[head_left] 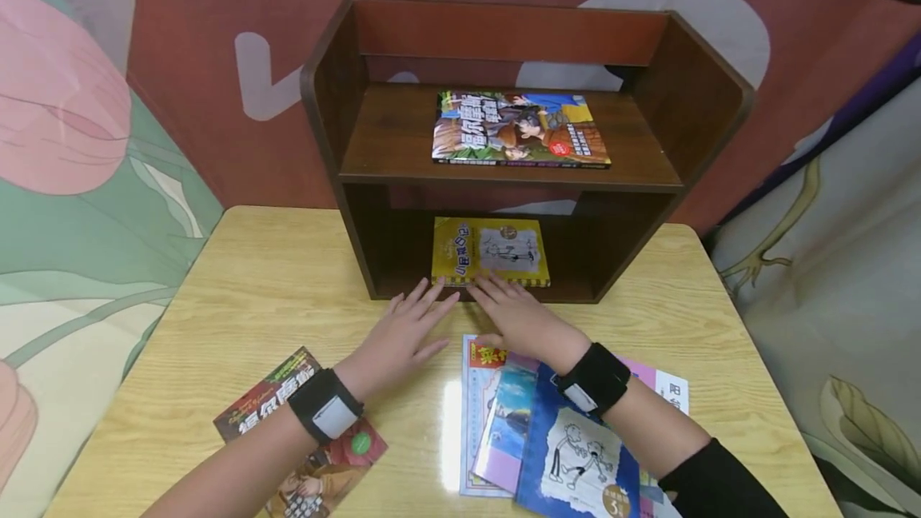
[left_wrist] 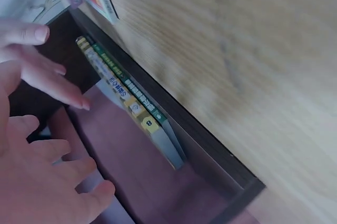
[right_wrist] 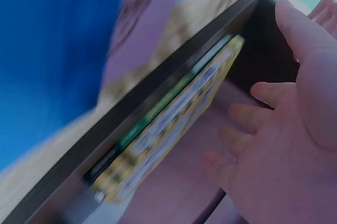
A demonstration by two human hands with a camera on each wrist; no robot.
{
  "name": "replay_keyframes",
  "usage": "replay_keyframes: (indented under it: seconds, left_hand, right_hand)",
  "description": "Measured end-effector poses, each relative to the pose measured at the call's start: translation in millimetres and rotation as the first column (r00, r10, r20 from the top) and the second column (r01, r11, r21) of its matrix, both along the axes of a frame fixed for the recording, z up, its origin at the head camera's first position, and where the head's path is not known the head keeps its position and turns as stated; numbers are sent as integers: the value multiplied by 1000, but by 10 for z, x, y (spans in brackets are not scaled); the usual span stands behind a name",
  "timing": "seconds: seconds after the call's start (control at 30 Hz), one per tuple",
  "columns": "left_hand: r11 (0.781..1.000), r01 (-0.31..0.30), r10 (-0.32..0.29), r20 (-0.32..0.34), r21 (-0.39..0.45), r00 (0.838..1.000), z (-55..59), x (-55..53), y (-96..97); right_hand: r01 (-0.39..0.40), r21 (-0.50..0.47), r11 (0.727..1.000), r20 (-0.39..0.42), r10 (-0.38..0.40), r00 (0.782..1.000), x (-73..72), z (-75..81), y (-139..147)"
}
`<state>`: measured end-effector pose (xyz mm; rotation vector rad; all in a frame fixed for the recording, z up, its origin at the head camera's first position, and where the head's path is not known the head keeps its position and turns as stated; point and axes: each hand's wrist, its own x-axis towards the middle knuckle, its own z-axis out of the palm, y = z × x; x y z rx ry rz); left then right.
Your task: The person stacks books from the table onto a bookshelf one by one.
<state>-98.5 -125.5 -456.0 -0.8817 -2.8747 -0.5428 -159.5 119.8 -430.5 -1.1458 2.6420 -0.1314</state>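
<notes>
A yellow book lies flat on the lower shelf of a dark brown wooden bookshelf. Beneath it a green-spined book shows in the left wrist view. Both hands reach to the front of that shelf with fingers extended. My left hand has its fingertips close to the yellow book's front left corner. The fingertips of my right hand overlap the book's front edge in the head view. Neither hand grips anything. On the upper shelf lies a colourful comic-style book.
On the wooden table, a brown-red book lies under the left forearm. Below the right wrist, several books and booklets overlap, a blue book among them. Patterned curtains stand behind and beside the table.
</notes>
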Motion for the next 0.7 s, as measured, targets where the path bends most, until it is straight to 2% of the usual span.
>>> replay_keyframes:
  seconds: [0.13,0.3,0.4,0.53,0.7]
  left_hand:
    - [998,-56,56,12,31,998,-2,172,-197]
    - [986,-166,167,63,-11,984,-28,367,-541]
    - [975,-221,223,117,-34,968,-56,477,-735]
    - [960,-277,281,207,-51,937,-64,621,-929]
    - [940,-328,341,265,-91,902,-50,773,-1117]
  right_hand:
    - [-52,5,999,39,52,998,171,1,-132]
    - [-132,18,991,39,132,991,364,-58,-295]
    - [-181,52,982,32,179,983,470,-111,-383]
    - [-230,63,971,27,229,973,594,-173,-485]
    - [-287,74,955,13,287,958,751,-178,-624]
